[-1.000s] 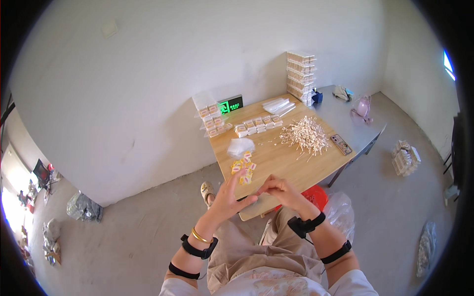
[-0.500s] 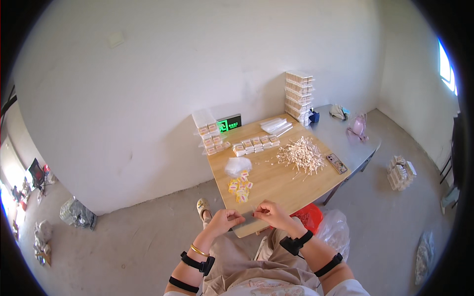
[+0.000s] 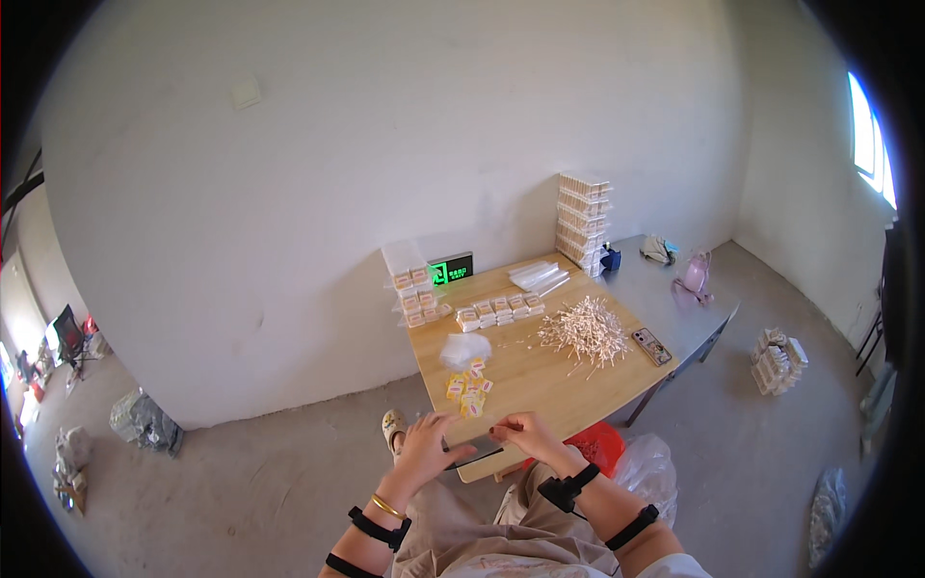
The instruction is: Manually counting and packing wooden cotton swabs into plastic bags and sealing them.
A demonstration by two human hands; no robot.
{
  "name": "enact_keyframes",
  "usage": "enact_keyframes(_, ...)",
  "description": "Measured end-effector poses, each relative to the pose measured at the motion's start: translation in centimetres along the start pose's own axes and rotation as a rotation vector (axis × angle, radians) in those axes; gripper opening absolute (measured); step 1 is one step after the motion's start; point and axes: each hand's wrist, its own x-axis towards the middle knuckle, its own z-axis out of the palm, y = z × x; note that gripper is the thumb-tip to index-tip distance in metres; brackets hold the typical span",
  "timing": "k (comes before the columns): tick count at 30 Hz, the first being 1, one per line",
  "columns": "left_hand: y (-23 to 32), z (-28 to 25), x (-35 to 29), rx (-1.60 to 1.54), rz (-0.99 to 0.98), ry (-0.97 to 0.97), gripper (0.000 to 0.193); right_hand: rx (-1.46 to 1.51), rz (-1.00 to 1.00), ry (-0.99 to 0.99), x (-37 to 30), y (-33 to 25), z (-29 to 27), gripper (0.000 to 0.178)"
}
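At the near edge of the wooden table [image 3: 520,385], my left hand [image 3: 427,453] has its fingers apart, with nothing seen in it. Close to its right, my right hand [image 3: 530,435] is closed, fingertips pinched together. What they hold, if anything, is too small to make out. A dark greyish strip [image 3: 472,458] lies between the hands at the table edge; its kind is unclear. Just beyond my hands lies a pile of small yellow-and-white packets or labels [image 3: 468,387], beside clear plastic bags [image 3: 465,350].
Loose cotton swabs [image 3: 586,330] are heaped mid-table, near a phone [image 3: 651,347]. Behind stand a row of swab packs [image 3: 499,311], clear sleeves [image 3: 540,276], stacked packs [image 3: 412,294], a taller stack [image 3: 583,222] and a green lit sign [image 3: 451,269]. Below the table sits a red container [image 3: 597,445].
My left hand has opened and moved slightly away to the left from my right hand. My right hand stays closed near the table edge. The view has tilted a little upward.
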Motion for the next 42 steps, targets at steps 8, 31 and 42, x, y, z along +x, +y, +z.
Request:
enact_keyframes(8,2.1,2.7,-1.1,-0.185,-0.036,-0.060,0.083,-0.055,0.146,-0.121,-1.5,-3.0,2.5,0.025)
enact_keyframes(31,1.3,3.0,-4.3,-0.199,0.046,-0.149,0.055,-0.024,0.204,-0.304,-2.4,0.9,3.8,0.012)
enact_keyframes(42,-0.8,5.1,-5.8,-0.340,-0.083,-0.125,0.050,-0.024,0.291,-0.265,-1.7,4.9,4.9,0.019)
